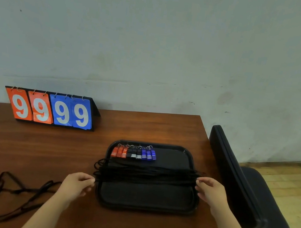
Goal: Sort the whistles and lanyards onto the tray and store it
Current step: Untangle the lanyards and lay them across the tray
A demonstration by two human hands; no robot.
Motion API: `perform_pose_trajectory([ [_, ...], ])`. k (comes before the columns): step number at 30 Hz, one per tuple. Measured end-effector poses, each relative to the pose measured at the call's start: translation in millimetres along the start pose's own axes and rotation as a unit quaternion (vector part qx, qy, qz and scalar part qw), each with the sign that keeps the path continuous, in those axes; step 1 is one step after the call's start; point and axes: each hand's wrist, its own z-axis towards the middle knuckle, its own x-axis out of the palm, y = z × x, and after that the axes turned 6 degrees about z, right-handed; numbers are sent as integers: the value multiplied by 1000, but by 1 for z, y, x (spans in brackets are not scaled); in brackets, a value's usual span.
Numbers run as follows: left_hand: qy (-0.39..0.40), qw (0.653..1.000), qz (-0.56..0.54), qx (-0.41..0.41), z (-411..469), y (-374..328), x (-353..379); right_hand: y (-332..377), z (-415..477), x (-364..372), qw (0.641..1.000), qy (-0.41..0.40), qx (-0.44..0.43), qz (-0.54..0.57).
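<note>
A black tray (pixel 146 199) lies on the brown table. Along its far edge stands a row of whistles (pixel 134 152): red on the left, black in the middle, blue on the right. A bundle of black lanyards (pixel 145 174) stretches across the tray's middle. My left hand (pixel 77 184) pinches the bundle's left end at the tray's left rim. My right hand (pixel 210 191) pinches the right end at the right rim. More loose black lanyards (pixel 10 197) lie on the table at the near left.
A flip scoreboard (pixel 50 109) showing 9 9 9 9 stands at the back left of the table (pixel 144 128), against the wall. A dark chair (pixel 247 189) stands close to the table's right edge, over a wooden floor.
</note>
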Motion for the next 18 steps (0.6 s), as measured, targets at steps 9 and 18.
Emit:
perform_pose_trajectory([
  [9,-51,982,-120,-139,20,11,28,-25,11,-2,998,-41,52,-12],
  [18,-70,976,-140,-154,33,3,32,-20,22,5,993,-62,99,27],
])
